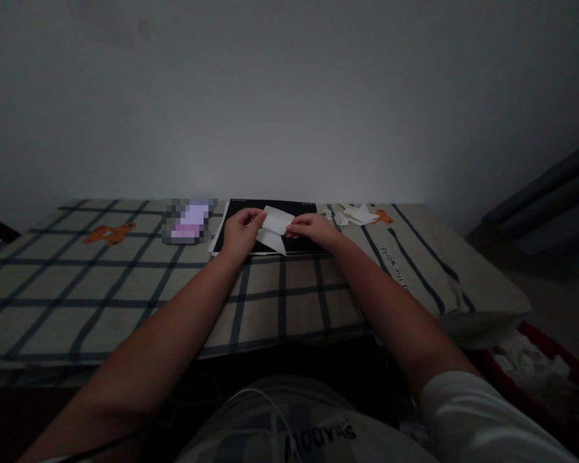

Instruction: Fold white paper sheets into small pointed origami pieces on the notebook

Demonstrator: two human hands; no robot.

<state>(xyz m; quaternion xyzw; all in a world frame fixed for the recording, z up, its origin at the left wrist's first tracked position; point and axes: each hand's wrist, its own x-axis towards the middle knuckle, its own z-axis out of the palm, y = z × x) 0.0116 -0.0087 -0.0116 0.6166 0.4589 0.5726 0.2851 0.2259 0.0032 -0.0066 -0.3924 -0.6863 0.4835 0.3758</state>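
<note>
A folded piece of white paper (276, 221) is held between my two hands, with a pointed flap hanging below it. My left hand (242, 233) pinches its left edge between thumb and fingers. At the right edge, my right hand (314, 229) grips the paper with its fingertips. Beneath both hands lies a black spiral-holed pad (251, 207), with white sheets showing along its left side. Several white paper pieces (360, 214) lie just right of the pad.
A checked cloth (193, 276) covers the table. Left of the pad is a phone with a blurred screen (191, 222). A red bin (545, 344) holding crumpled white material stands at the lower right. The wall rises behind the table.
</note>
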